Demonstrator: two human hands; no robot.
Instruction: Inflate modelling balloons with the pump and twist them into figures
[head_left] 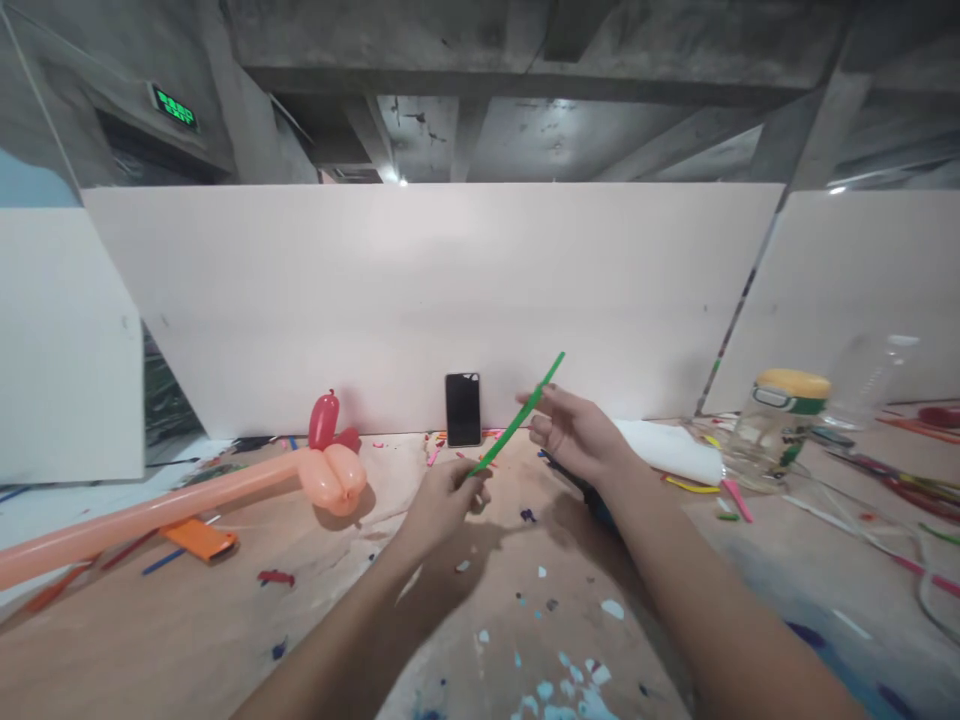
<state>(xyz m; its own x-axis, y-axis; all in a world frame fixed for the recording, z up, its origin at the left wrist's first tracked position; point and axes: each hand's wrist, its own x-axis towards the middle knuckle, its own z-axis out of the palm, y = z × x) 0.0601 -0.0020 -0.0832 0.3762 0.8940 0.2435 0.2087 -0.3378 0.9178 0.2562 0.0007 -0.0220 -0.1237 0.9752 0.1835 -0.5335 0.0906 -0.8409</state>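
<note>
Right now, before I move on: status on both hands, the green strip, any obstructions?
Left hand gripping strip's lower end; right hand near upper end. Green strip slanting, off table. Phone upright beyond.

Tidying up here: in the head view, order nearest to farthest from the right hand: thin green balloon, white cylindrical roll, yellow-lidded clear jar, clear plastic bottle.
1. Thin green balloon, in the right hand.
2. White cylindrical roll, just right.
3. Yellow-lidded clear jar, farther right.
4. Clear plastic bottle, farthest right.

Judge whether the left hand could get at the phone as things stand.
Probably yes: nothing bulky shows between the left hand and the phone, though that hand holds one end of the green balloon.
</note>
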